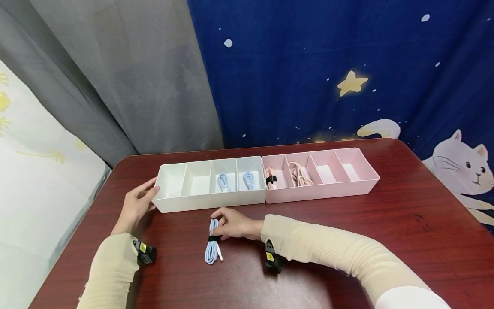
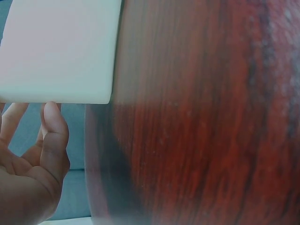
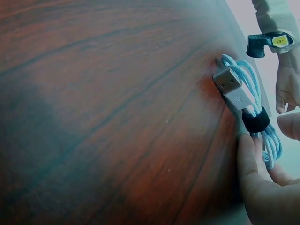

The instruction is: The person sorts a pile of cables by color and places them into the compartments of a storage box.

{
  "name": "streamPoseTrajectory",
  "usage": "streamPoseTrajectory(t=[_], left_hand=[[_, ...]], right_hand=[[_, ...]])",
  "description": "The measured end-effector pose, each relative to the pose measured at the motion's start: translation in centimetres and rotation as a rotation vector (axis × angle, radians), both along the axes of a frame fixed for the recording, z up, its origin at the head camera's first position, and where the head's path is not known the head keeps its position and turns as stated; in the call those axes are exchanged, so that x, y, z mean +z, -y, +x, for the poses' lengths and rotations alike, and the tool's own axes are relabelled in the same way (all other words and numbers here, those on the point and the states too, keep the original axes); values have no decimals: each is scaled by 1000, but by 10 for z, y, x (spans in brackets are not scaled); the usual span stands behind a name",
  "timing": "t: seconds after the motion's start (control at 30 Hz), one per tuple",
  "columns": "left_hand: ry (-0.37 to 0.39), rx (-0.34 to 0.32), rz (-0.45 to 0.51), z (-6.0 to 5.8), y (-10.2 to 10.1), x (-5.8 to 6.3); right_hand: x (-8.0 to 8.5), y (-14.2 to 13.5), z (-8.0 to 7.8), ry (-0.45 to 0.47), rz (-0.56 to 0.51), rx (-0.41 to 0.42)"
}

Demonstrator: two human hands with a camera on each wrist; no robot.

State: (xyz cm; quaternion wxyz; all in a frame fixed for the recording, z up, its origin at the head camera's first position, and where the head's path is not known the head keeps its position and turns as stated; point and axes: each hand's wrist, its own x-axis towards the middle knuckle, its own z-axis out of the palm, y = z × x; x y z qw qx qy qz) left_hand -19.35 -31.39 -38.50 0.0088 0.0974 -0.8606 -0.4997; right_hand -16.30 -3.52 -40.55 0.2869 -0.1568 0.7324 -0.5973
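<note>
My right hand [image 1: 235, 224] pinches the upper end of a light blue USB cable [image 1: 211, 253] in front of the white box. The cable is coiled, with a black strap [image 3: 256, 120] round its middle. In the right wrist view its USB plug [image 3: 233, 88] points away from the fingers. At the left end of the white divided box [image 1: 212, 201], my left hand [image 1: 137, 204] touches the end wall with its fingertips. Two compartments of that box hold coiled blue cables, one blue cable [image 1: 223, 182] and another blue cable [image 1: 248, 180].
A pink divided box [image 1: 324, 192] stands end to end with the white one. Inside it lie a strapped pink cable [image 1: 271, 182] and a loosely coiled pink cable [image 1: 301, 176]. Behind the dark red table [image 1: 185, 279] hang grey and blue curtains [image 1: 278, 86].
</note>
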Motion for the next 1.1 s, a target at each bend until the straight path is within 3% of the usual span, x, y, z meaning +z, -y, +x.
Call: streamPoseTrajectory(t=[1.1], left_hand=[[-4, -9, 15, -1, 1, -1]], right_hand=[[0, 2, -6, -9, 69, 36]])
